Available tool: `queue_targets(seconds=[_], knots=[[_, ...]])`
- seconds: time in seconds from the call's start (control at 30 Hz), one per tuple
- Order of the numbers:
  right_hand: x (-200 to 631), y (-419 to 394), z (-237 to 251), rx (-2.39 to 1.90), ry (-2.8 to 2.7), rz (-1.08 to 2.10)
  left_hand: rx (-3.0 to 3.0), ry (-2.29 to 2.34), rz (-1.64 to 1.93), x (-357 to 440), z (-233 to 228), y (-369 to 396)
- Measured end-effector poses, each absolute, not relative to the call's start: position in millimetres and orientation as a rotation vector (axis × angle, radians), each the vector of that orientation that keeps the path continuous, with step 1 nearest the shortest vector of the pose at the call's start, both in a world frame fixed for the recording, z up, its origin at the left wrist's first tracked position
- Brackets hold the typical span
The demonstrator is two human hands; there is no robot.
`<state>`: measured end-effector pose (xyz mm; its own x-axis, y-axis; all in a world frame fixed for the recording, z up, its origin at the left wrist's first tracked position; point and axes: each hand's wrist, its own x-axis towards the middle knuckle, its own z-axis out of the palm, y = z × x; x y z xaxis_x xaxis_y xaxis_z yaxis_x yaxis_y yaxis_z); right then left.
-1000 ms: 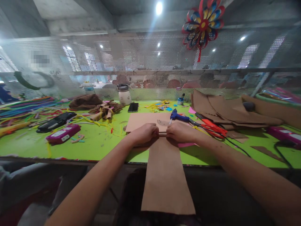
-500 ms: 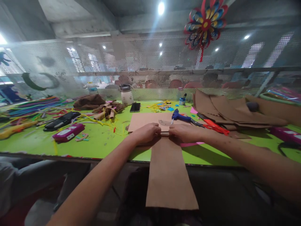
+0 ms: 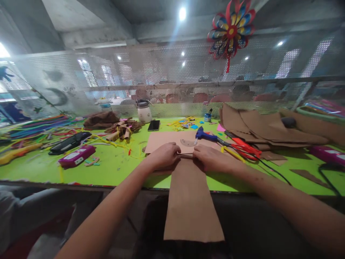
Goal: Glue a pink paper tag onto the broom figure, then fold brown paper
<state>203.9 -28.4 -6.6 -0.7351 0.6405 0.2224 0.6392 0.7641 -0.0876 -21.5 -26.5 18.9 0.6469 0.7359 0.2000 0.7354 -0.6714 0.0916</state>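
A long strip of brown kraft paper [image 3: 192, 205] hangs over the table's front edge towards me. Its far end is folded or rolled into a narrow band between my hands. My left hand [image 3: 167, 154] pinches the band's left end, fingers curled. At the right end, my right hand [image 3: 207, 156] grips the same paper with bent fingers. Just beyond them lies a flat sheet of brown card [image 3: 159, 140], with a clear protractor [image 3: 188, 142] on it. A blue glue gun [image 3: 206, 135] rests on the sheet's right part, its nozzle close to my right hand.
Red-handled scissors [image 3: 246, 147] lie right of the glue gun, before a stack of brown paper [image 3: 248, 124]. Leftward are a purple box [image 3: 77, 156], a black case [image 3: 70, 142] and pipe cleaners. A phone [image 3: 153, 125] and white jar [image 3: 144, 111] stand farther back.
Both hands keep their grip on the paper and stay close to the same place. The view has shifted slightly, and a yellow strip now shows beyond my right forearm.
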Motion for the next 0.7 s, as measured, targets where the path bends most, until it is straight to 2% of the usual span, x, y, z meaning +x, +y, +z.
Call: queue_targets(seconds=[0.13, 0.5, 0.7], knots=[[200.6, -30.9, -13.0, -1.015, -2.691, -0.245, 2.852, 1.313, 0.34, -21.5, 14.8, -29.8], [198.9, -38.5, -13.4, -0.958, -2.706, -0.412, 3.161, 1.178, 0.415, -26.0, -5.2, -30.7], [194.0, -42.0, -11.8, -0.871, -2.775, -0.56, 3.134, 1.205, 0.373, -26.9, 1.0, -35.7]])
